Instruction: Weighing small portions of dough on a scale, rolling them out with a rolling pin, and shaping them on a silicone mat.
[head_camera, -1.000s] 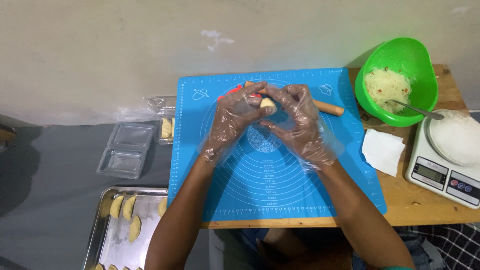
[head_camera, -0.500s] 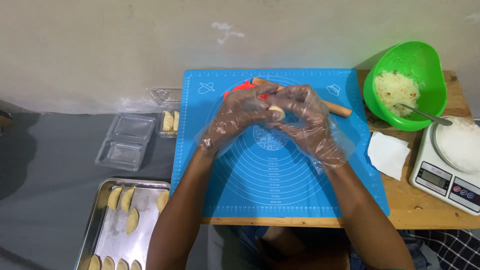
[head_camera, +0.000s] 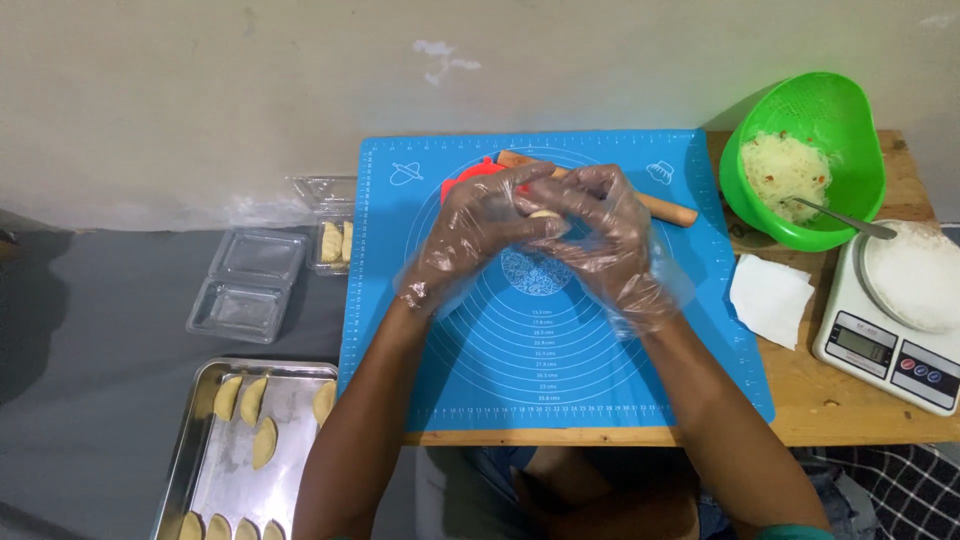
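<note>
Both hands wear clear plastic gloves and meet above the blue silicone mat (head_camera: 560, 340). My left hand (head_camera: 475, 230) and my right hand (head_camera: 605, 235) together pinch a small pale piece of dough (head_camera: 545, 214) between their fingertips. Just behind the hands lie a wooden rolling pin (head_camera: 665, 208) and a red plastic tool (head_camera: 470, 175), both partly hidden by my fingers.
A green bowl (head_camera: 845, 120) of shredded filling with a metal spoon (head_camera: 845, 218) stands at the right, by a kitchen scale (head_camera: 885, 345) with a white plate and a paper napkin (head_camera: 768, 298). A metal tray (head_camera: 200, 430) of folded dumplings and clear plastic containers (head_camera: 245, 285) sit left.
The hands have stayed together on the dough, with the fingers shifting slightly around it. The view has drifted a little.
</note>
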